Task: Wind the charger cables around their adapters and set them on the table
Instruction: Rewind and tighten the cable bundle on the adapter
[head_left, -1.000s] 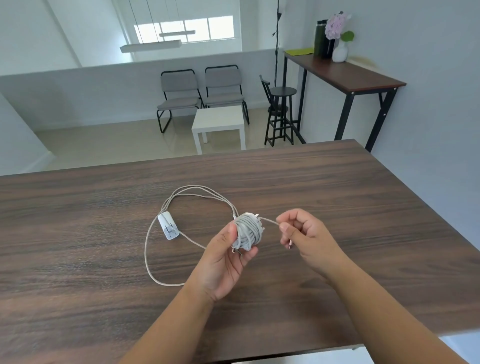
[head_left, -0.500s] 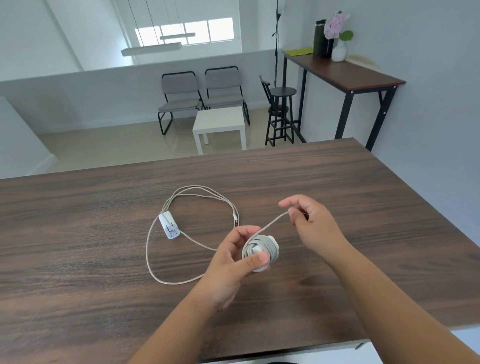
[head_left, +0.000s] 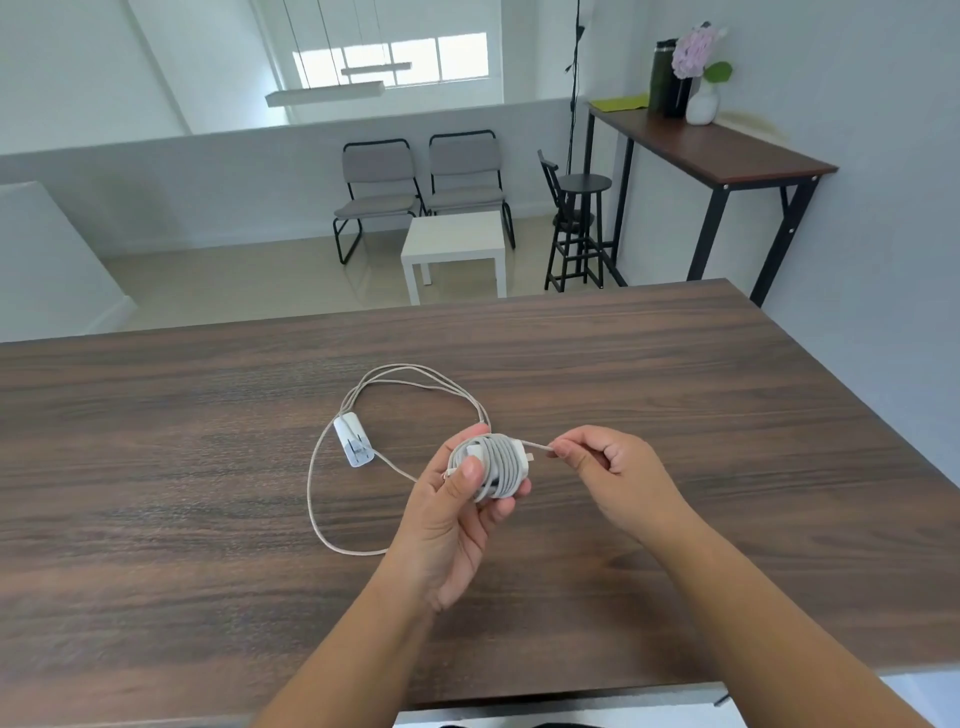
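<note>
I am looking at what seems to be an office lounge or shared workspace on an upper level. A dark wood-grain worktop (head_left: 675, 415) is filling the foreground. Beyond it, two grey padded chairs (head_left: 421, 182) are standing side by side behind a small white side table (head_left: 454, 244). A black stool (head_left: 579, 223) is sitting beside a tall bar table (head_left: 727, 156), which is carrying a vase of pink flowers (head_left: 698, 73) and a dark bottle (head_left: 665, 78). Long pendant lights (head_left: 324, 93) are hanging past a low white wall (head_left: 208, 176).
</note>
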